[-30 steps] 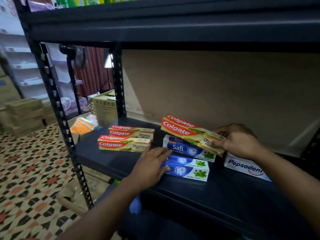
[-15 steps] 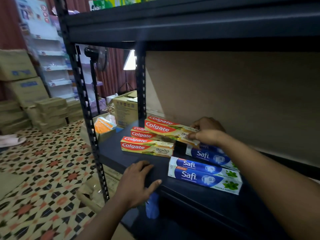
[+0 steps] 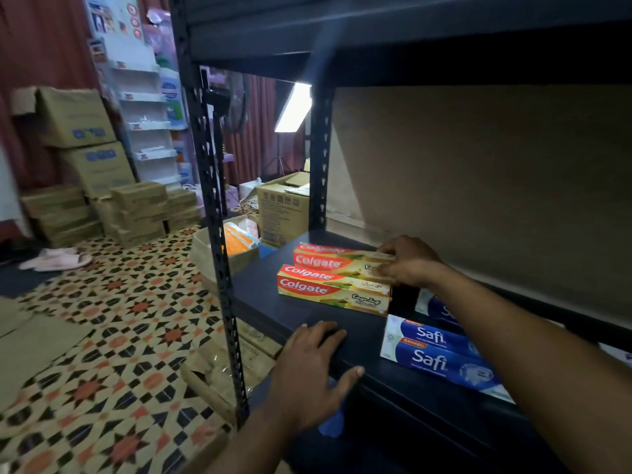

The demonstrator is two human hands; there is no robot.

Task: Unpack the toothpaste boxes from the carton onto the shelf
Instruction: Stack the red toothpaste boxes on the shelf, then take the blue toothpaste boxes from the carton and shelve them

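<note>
On the dark shelf board (image 3: 273,313) lie red-and-gold Colgate boxes: a front one (image 3: 331,294) and a rear stack (image 3: 328,260). My right hand (image 3: 408,263) grips the right end of the topmost rear Colgate box, which rests on the stack. Blue Safi boxes (image 3: 434,357) lie to the right near the front edge, partly hidden by my right forearm. My left hand (image 3: 313,367) rests flat on the shelf's front edge, fingers spread, holding nothing. An open carton (image 3: 219,374) sits on the floor below the shelf.
A black perforated upright (image 3: 219,254) stands at the shelf's left front corner, another upright (image 3: 319,186) behind. A brown backboard (image 3: 478,186) closes the rear. Cardboard cartons (image 3: 85,159) stack at the left on the patterned floor, and another carton (image 3: 282,213) stands behind.
My right hand carried the Colgate box left from atop the Safi boxes and set it on the rear Colgate stack. My left hand slid off the Safi boxes to the shelf edge.
</note>
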